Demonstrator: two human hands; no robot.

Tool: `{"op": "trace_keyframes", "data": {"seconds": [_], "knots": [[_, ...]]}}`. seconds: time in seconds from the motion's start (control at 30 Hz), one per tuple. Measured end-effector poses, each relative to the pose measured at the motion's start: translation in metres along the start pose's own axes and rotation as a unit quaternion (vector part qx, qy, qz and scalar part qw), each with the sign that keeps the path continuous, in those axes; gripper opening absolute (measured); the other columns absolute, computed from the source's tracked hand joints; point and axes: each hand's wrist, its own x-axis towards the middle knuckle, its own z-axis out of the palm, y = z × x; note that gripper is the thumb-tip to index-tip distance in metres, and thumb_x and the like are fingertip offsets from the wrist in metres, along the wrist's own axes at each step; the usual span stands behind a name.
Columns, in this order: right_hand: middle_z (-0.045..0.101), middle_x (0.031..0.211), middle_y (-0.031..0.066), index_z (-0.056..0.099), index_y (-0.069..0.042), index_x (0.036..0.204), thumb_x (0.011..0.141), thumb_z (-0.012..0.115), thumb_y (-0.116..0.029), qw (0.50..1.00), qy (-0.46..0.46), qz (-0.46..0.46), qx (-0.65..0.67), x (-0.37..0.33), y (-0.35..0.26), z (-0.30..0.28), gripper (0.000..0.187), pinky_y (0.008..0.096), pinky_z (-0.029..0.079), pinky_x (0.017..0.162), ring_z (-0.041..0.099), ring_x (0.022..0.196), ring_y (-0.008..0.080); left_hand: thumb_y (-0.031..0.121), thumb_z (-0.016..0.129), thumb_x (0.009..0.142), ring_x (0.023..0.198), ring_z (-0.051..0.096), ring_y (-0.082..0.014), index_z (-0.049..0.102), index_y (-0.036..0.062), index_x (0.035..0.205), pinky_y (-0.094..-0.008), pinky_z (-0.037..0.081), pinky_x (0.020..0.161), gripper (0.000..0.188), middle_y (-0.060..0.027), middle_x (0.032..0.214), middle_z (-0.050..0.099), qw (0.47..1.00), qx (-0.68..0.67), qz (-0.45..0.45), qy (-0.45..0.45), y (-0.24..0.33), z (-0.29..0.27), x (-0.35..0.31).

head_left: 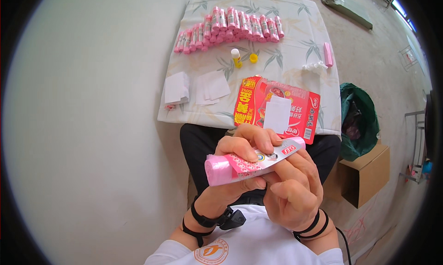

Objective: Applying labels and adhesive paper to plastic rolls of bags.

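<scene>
A roll of pink plastic bags [218, 171] lies slantwise across both my hands, close to my chest. A printed paper label [244, 167] in pink, white and silver wraps round it. My left hand [237, 148] grips the roll, fingers over the top and thumb below. From the other side my right hand [297, 187] holds the roll and label near the right end, its fingertips against the label. Beyond my hands, a white paper slip [278, 113] rests on a red printed cardboard sheet [249, 95].
A heap of labelled pink rolls [230, 23] lies at the table's far side. Nearer are a glue stick [236, 58], its yellow cap [253, 58], white papers [213, 87] and a pink box-shaped piece [328, 55]. A green bag [369, 138] and cardboard box [369, 172] stand right.
</scene>
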Motion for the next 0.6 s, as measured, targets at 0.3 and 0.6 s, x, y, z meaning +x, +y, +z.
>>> {"op": "trace_keyframes", "data": {"seconds": [0.3, 0.6], "knots": [[0.066, 0.101, 0.0158, 0.046, -0.007, 0.095, 0.081, 0.071, -0.007, 0.999, -0.047, 0.004, -0.011, -0.004, -0.009, -0.014, 0.028, 0.0448, 0.052, 0.092, 0.065, 0.098, 0.0294, 0.011, 0.081, 0.075, 0.111, 0.052, -0.0274, 0.054, 0.0169, 0.102, -0.0497, 0.037, 0.104, 0.039, -0.0094, 0.108, 0.05, 0.999, -0.029, -0.009, -0.031, 0.0, 0.006, -0.001], [0.067, 0.102, 0.0157, 0.045, -0.007, 0.095, 0.081, 0.071, -0.009, 0.998, -0.044, 0.015, -0.04, 0.002, -0.011, -0.015, 0.029, 0.047, 0.05, 0.095, 0.065, 0.097, 0.0285, 0.014, 0.081, 0.075, 0.113, 0.052, -0.0281, 0.054, 0.0176, 0.099, -0.0486, 0.041, 0.102, 0.036, -0.0082, 0.108, 0.05, 0.998, -0.049, 0.005, -0.029, -0.006, 0.002, -0.001]]}}
